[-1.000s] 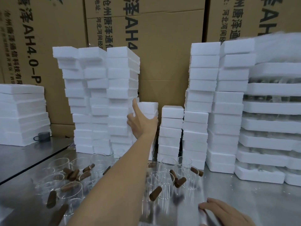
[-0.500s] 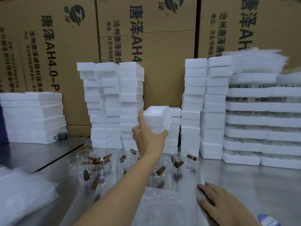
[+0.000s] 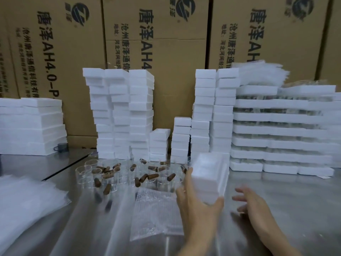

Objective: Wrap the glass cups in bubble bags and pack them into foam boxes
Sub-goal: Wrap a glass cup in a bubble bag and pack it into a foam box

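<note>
— Appearance: white rectangular foam box [image 3: 208,174], motion-blurred, tilted, over grey metal table [image 3: 299,204], beside clear bubble bag [image 3: 155,209]. Grip?
— Left hand [image 3: 199,206] clasps its near end; right hand [image 3: 252,202] spread, holding nothing. Versus half a second ago: box sits lower, away from foam stacks [image 3: 141,111].

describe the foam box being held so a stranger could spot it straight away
On the steel table, in front of the tall white foam stacks, look right of the glass cups. The foam box is the only one off the stacks, gripped by the left hand.
</note>
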Available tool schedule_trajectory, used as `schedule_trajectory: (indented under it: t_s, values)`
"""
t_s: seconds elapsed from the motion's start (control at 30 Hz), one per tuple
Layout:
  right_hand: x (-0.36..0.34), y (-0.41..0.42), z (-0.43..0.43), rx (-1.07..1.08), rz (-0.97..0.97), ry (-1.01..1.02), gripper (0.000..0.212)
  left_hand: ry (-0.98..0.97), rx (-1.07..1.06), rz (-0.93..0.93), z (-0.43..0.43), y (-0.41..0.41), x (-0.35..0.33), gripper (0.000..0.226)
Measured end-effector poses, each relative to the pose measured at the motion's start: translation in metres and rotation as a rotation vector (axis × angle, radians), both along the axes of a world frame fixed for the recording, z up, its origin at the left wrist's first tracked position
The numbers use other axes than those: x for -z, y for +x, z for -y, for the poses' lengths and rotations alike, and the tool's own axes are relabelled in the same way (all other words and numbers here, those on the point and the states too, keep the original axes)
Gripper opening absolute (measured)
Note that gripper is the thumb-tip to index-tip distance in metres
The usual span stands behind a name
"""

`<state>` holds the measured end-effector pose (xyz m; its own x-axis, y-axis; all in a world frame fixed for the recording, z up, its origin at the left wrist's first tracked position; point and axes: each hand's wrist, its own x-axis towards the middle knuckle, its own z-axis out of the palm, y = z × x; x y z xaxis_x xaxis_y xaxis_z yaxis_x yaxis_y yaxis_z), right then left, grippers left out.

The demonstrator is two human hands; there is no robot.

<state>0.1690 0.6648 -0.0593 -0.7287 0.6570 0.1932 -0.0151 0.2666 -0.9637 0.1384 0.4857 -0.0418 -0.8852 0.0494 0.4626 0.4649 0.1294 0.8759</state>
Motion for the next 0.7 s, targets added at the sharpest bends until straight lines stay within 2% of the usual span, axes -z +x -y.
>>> schedule_trajectory:
  t_s: [0.1, 0.17, 0.33, 0.43, 0.57, 0.7]
  values:
    - [-0.015, 0.003, -0.005, -0.035, -0.05, -0.219, 0.051, -0.048, 0.064, -0.013, -0.01, 0.01, 0.003, 0.11]
    - [-0.02, 0.005, -0.004, -0.056, -0.068, -0.288, 0.051, -0.086, 0.075, -0.013, -0.01, 0.012, 0.005, 0.11]
    - [-0.024, 0.01, 0.001, -0.149, -0.073, -0.355, 0.049, -0.172, 0.149, -0.006, -0.003, 0.011, 0.007, 0.109]
    - [-0.021, 0.009, 0.0, -0.184, -0.043, -0.305, 0.048, -0.264, 0.263, 0.021, -0.003, 0.018, 0.011, 0.113]
    - [-0.019, 0.009, -0.007, -0.132, -0.059, -0.308, 0.035, -0.32, 0.364, 0.064, -0.008, 0.025, 0.009, 0.105]
    - [-0.026, 0.012, -0.005, -0.089, -0.017, -0.361, 0.054, -0.37, 0.417, 0.052, -0.007, 0.026, 0.007, 0.092]
